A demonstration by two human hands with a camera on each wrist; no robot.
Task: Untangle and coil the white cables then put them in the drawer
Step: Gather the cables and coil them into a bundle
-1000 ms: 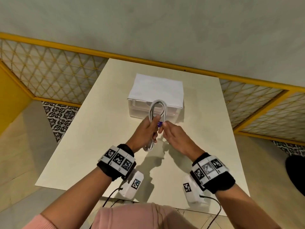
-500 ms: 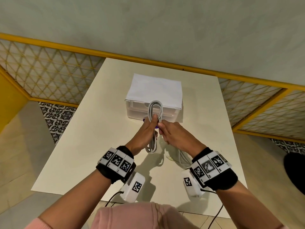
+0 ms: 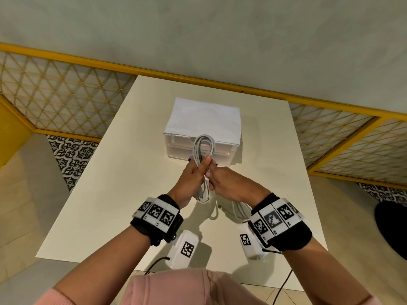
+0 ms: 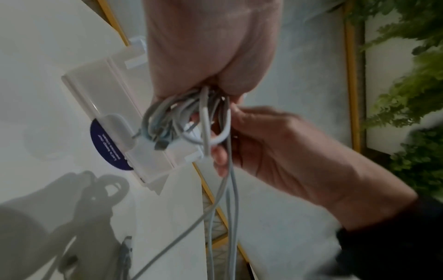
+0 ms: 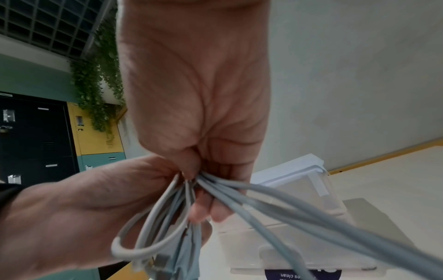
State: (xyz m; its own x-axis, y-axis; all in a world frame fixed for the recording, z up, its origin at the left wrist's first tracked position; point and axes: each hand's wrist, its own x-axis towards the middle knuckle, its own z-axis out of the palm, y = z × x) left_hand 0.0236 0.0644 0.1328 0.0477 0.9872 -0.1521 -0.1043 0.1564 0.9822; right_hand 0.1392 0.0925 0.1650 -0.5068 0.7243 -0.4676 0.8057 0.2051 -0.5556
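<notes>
A white cable coil (image 3: 203,144) hangs above the table, in front of the white plastic drawer unit (image 3: 204,115). My left hand (image 3: 196,172) grips the coil's middle, with loops sticking out above the thumb and below the palm. Touching it from the right, my right hand (image 3: 217,179) pinches strands at the same spot. In the left wrist view the bundled loops (image 4: 172,121) bulge under my left hand (image 4: 210,47). In the right wrist view loose strands (image 5: 263,200) run from my right hand (image 5: 191,94) down to the right. More white cable (image 3: 239,211) lies on the table under my right wrist.
The drawer unit's front (image 3: 176,148) looks pushed in and bears a dark purple round label (image 4: 107,149). The cream table (image 3: 114,183) stands against a grey wall with a yellow rail (image 3: 198,79). Patterned tile floor lies to the left.
Both hands have stayed together at the coil. The loop above my left thumb has drawn narrower. My right hand has closed in on the coil's middle.
</notes>
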